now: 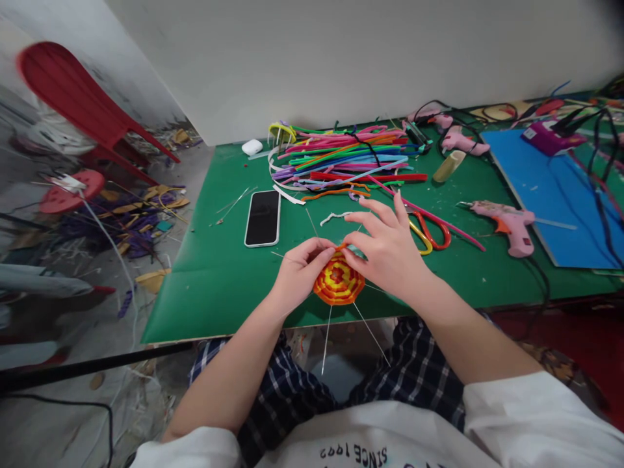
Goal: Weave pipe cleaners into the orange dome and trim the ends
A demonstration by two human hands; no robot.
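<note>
A round woven piece (338,284) in red, yellow and orange rings of fuzzy pipe cleaner is held near the front edge of the green table. Thin wire spokes (327,341) stick out around it, some past the table edge. My left hand (301,268) is closed on its upper left rim, thumb and forefinger together. At the top rim, my right hand (383,246) pinches a short orange pipe cleaner (342,247) between thumb and forefinger, its other fingers raised and spread. The fingers hide part of the upper rim.
Beyond my hands lies a pile of coloured pipe cleaners (341,156). A phone (263,219) is at left. Scissors (441,233) and a pink glue gun (509,221) with a trailing cord lie at right, beside a blue board (541,195). A red chair (82,97) stands left.
</note>
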